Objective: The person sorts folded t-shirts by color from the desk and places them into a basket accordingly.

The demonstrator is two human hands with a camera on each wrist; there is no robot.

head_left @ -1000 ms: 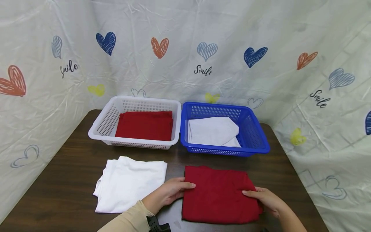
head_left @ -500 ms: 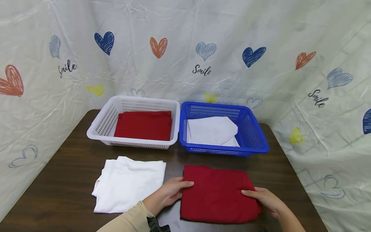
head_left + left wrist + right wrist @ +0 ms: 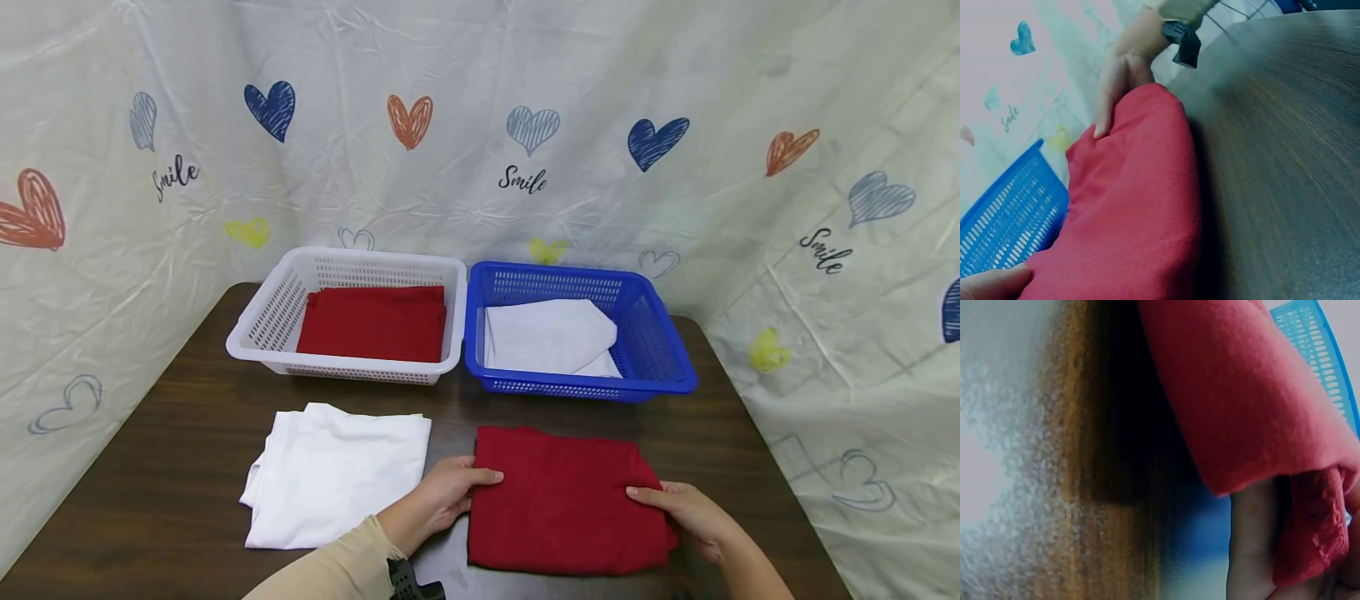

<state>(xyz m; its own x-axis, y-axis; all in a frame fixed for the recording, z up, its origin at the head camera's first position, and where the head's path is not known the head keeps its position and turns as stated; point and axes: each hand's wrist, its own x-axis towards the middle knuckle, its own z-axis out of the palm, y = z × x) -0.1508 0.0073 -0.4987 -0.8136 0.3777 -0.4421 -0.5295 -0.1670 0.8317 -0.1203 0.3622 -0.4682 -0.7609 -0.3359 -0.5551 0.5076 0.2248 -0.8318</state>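
Observation:
A folded red cloth [image 3: 562, 504] lies flat between my two hands at the front right of the table. My left hand [image 3: 450, 492] pinches its left edge, thumb on top and fingers underneath. At the opposite edge my right hand [image 3: 693, 517] grips the cloth the same way, its thumb lying over the fabric. The right wrist view shows fingers of that hand beneath the red cloth [image 3: 1247, 394], near a hanging fold. In the left wrist view the red cloth [image 3: 1135, 187] stretches from one thumb to the other hand. Left of it lies a folded white cloth [image 3: 337, 479].
Behind the cloths stands a white basket [image 3: 277, 360] with folded red cloth [image 3: 375, 323] inside. A blue basket [image 3: 585, 385] beside it holds folded white cloth [image 3: 547, 337]. Both are on the dark wooden table [image 3: 150, 467], before a curtain printed with hearts [image 3: 450, 50].
Both hands keep their hold on the red cloth's side edges, and the cloth stays in place. Only a slight shift of the head view shows.

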